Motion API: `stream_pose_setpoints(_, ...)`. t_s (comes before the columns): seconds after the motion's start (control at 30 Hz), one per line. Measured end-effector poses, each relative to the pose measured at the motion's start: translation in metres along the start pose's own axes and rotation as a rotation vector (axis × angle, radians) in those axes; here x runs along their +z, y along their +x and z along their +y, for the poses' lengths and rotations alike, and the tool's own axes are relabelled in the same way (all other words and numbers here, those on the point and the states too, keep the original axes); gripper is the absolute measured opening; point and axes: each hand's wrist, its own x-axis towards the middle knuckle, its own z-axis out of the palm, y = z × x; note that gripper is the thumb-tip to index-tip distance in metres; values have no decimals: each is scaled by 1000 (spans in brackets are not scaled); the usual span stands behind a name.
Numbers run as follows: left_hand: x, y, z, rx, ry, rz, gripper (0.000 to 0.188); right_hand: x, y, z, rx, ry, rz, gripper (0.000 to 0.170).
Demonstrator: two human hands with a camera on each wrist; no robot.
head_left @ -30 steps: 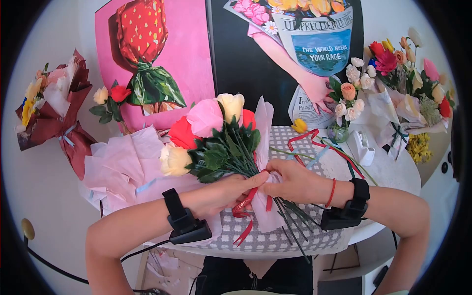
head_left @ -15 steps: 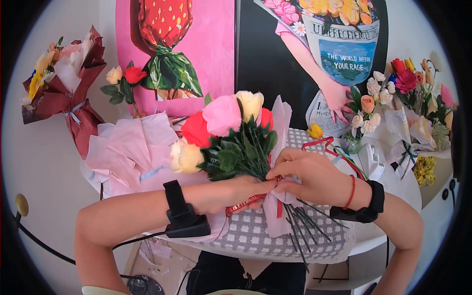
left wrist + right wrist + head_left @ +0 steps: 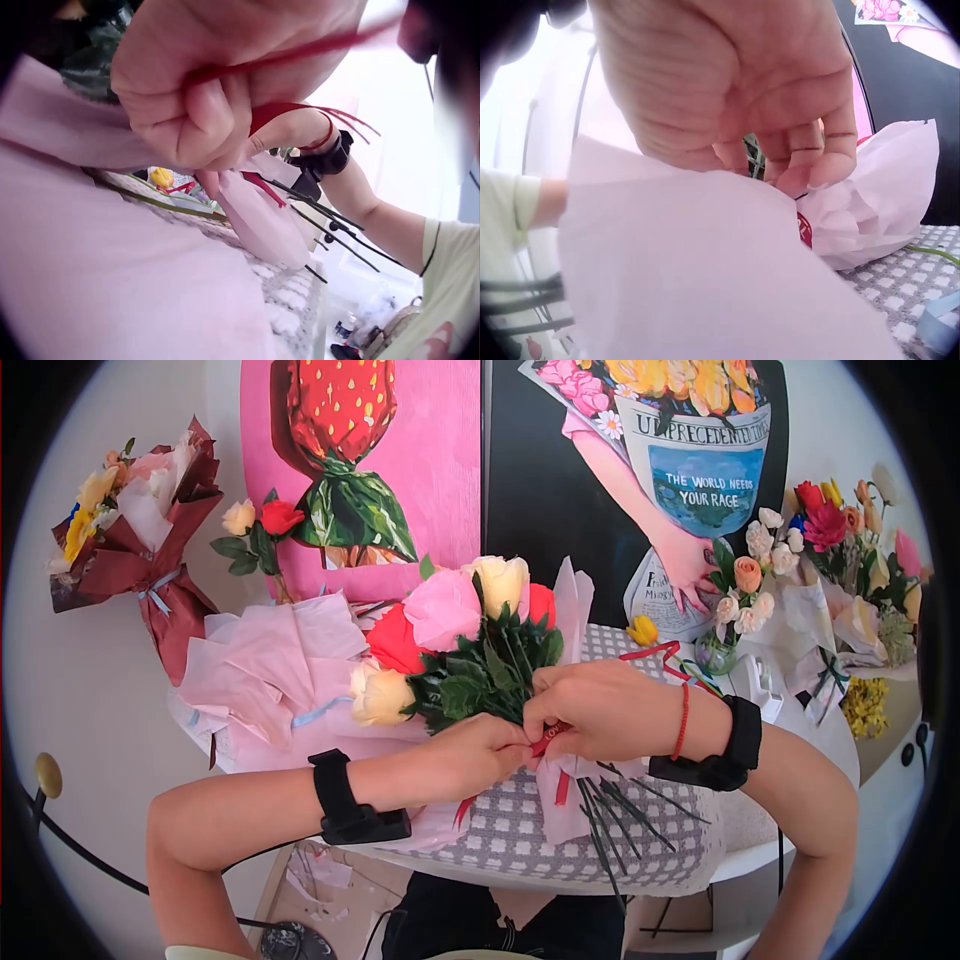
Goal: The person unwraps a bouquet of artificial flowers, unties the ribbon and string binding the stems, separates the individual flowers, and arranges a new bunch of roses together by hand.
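Head view. One bouquet (image 3: 465, 685) of artificial-looking roses, pink, red and cream with dark green leaves, lying slanted over the tabletop (image 3: 815, 745), heads toward the left, bare stems (image 3: 615, 820) toward the lower right. One red ribbon (image 3: 548, 738), lettered, at the bouquet's gathered neck. Left hand (image 3: 465, 760): fingers curled, pinching the ribbon from the left side. Right hand (image 3: 600, 710): fingers bent, thumb and forefinger closed on the ribbon, just beside the left. Pale pink wrapping paper (image 3: 565, 800) around the neck; a larger crumpled pink sheet (image 3: 275, 670) to the left. Beneath: a grey-and-white checked cloth (image 3: 510, 835). Beyond, to the right: one yellow tulip (image 3: 642, 629), one glass vase (image 3: 715, 653) of pale blooms, one white tape dispenser (image 3: 757, 682). Behind: two paintings, a wrapped sweet on pink (image 3: 440, 480) and a held bouquet on black (image 3: 560, 500).

Left wrist view. Left hand large in the foreground, fingers tightly folded, red ribbon crossing it and trailing off to the right. Below: pink paper, dark stems and the checked cloth.

Right wrist view. Right hand from the palm side, fingers bent inward, tips close together; a lettered bit of ribbon showing just below them. Pink paper covers much of the foreground; a pale blue ribbon (image 3: 937, 322) lies at the lower right.
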Motion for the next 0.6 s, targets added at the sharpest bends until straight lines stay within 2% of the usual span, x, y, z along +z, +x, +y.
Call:
stream_pose_setpoints(0.07, -1, -2, 1, 150, 144, 114, 23, 0, 3, 2, 25, 51, -40, 12)
stream_pose_setpoints(0.1, -2, -3, 3, 150, 145, 114, 23, 0, 4, 4, 25, 51, -39, 12)
stream_pose_setpoints(0.17, -5, -7, 10, 27, 109, 100, 23, 2, 7, 12, -33, 179, -74, 11)
stream_pose_setpoints(0.2, -5, -9, 14, 27, 110, 99, 23, 3, 8, 17, -32, 179, -73, 11)
stream_pose_setpoints(0.27, -5, -12, 20, 72, 103, 101, 24, 5, 9, 27, -91, 420, -91, 13)
stream_pose_setpoints(0.3, -6, -12, 19, 73, 106, 103, 24, 4, 9, 28, -92, 419, -89, 13)
stream_pose_setpoints(0.4, -7, -11, 19, 33, 92, 107, 28, 1, 7, 32, -49, 566, -136, 14)
stream_pose_setpoints(0.47, -7, -15, 25, -73, -150, 103, 27, 3, 5, 36, 30, 875, -113, 14)
stream_pose_setpoints(0.6, -7, -23, 30, -189, -287, 130, 29, -2, -8, 46, 96, 1075, -68, 13)
